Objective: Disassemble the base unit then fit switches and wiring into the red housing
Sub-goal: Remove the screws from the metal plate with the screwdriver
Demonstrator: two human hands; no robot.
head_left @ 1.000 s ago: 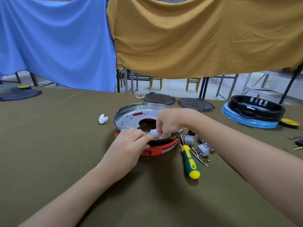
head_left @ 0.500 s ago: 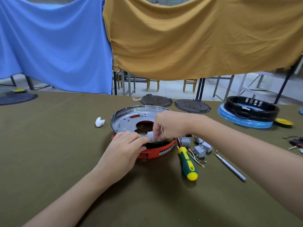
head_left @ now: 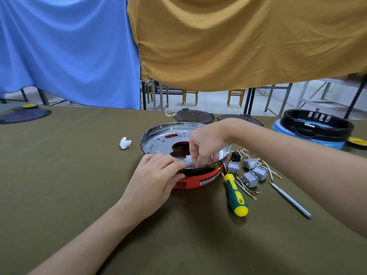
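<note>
The red housing (head_left: 200,180) sits mid-table with a shiny metal pan (head_left: 158,139) set in its top. A thin clear film (head_left: 188,162) lies on the pan's near side. My right hand (head_left: 206,143) reaches down into the pan and pinches this film. My left hand (head_left: 156,177) grips the near rim of the pan and housing, fingertips on the film's edge. Several grey switches (head_left: 251,172) with pale wiring (head_left: 268,167) lie on the cloth just right of the housing.
A green and yellow screwdriver (head_left: 235,195) and a thin metal tool (head_left: 290,199) lie right of the housing. A crumpled white scrap (head_left: 125,143) is to the left. Two dark round plates (head_left: 193,116) sit behind. A black ring on a blue base (head_left: 315,128) stands far right.
My right hand has drawn the film a little up and to the right off the pan. The left hand stays on the near rim.
</note>
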